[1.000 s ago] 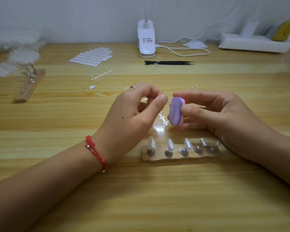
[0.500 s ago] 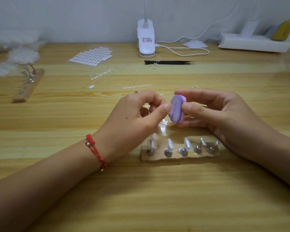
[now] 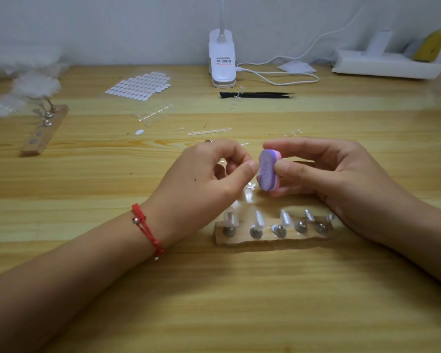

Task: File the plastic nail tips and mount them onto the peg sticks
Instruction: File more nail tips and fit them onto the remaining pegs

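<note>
Surface (image 3: 214,314) of pale wood spans the view. Left hand (image 3: 201,179) pinches its fingertips against the purple buffer block (image 3: 266,170) gripped by the right hand (image 3: 336,179); what it pinches is hidden. Peg board (image 3: 273,240) with mounted nail tips (image 3: 259,220) lies at 6 o'clock, lamp base (image 3: 223,62) and tweezers (image 3: 260,95) at 12.

Left hand (image 3: 209,179), forearm entering from lower left: fingers curled, thumb and forefinger tips drawn together in a pinch grip; what they pinch is too small to make out. Right hand (image 3: 336,179), forearm entering from the right: thumb and fingers clamp a purple-pink block (image 3: 266,170) upright, against the left thumb tip.
</note>
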